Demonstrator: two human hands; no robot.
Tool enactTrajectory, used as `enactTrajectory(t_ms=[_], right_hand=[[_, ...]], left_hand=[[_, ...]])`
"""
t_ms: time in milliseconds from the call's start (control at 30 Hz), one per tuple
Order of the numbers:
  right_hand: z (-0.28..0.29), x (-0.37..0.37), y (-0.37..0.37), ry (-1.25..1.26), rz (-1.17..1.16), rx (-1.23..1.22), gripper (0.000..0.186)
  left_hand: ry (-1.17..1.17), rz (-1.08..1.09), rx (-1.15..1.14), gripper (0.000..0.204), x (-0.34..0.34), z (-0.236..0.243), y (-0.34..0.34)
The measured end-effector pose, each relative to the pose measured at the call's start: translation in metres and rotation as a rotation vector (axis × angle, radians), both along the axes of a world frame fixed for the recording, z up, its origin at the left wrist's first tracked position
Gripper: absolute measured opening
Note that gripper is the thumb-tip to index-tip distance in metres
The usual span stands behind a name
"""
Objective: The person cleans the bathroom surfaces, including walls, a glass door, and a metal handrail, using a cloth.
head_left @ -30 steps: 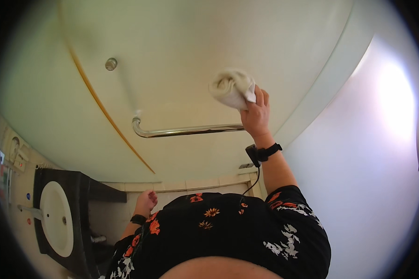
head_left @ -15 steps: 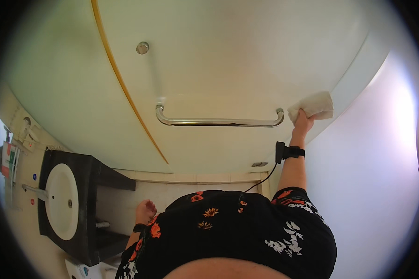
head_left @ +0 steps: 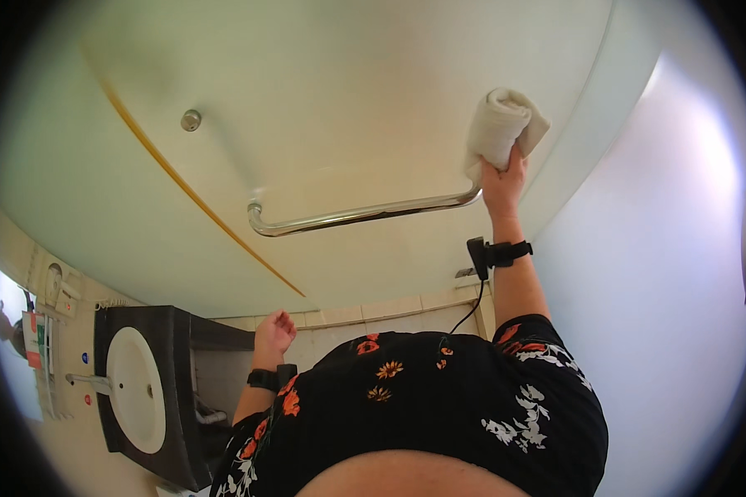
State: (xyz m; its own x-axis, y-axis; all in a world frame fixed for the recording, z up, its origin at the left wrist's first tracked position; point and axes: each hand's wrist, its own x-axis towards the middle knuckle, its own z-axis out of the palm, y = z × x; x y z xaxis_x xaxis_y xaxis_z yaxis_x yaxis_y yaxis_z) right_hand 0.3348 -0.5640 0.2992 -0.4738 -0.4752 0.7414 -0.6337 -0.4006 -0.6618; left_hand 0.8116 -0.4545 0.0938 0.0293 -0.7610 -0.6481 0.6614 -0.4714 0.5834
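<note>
My right hand grips a rolled white cloth against the pale frosted panel, just above the right end of a chrome bar handle. A black strap device with a cable is on my right wrist. My left hand is held low near my body with its fingers curled together and nothing seen in them; a black band is on that wrist.
A round chrome fitting and a yellowish strip are on the panel. At lower left are a dark vanity with a white basin, a faucet and a mirror. A pale wall rises at the right.
My right hand with the cloth moves rightward and down, then up again to above the handle's right end. My left hand has risen since half a second ago.
</note>
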Motion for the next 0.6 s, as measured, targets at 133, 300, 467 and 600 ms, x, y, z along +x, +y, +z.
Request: enactTrajectory(t_ms=[133,300,467,600], right_hand=[[0.019,-0.054,-0.012,-0.066,-0.104,-0.077,0.054],[0.035,-0.095,-0.012,-0.086,-0.133,-0.115,0.055],[-0.021,-0.086,-0.019,-0.062,-0.232,-0.208,0.053],[-0.107,-0.046,-0.014,-0.233,-0.147,-0.022,0.054]], left_hand=[[-0.021,0.003,-0.002,0.008,-0.028,0.027,-0.028],[0.013,-0.006,-0.130,0.008,-0.042,0.049,-0.036],[-0.020,0.029,-0.084,0.009,-0.042,0.040,-0.029],[-0.024,0.046,-0.030,0.009,-0.037,0.023,-0.011]])
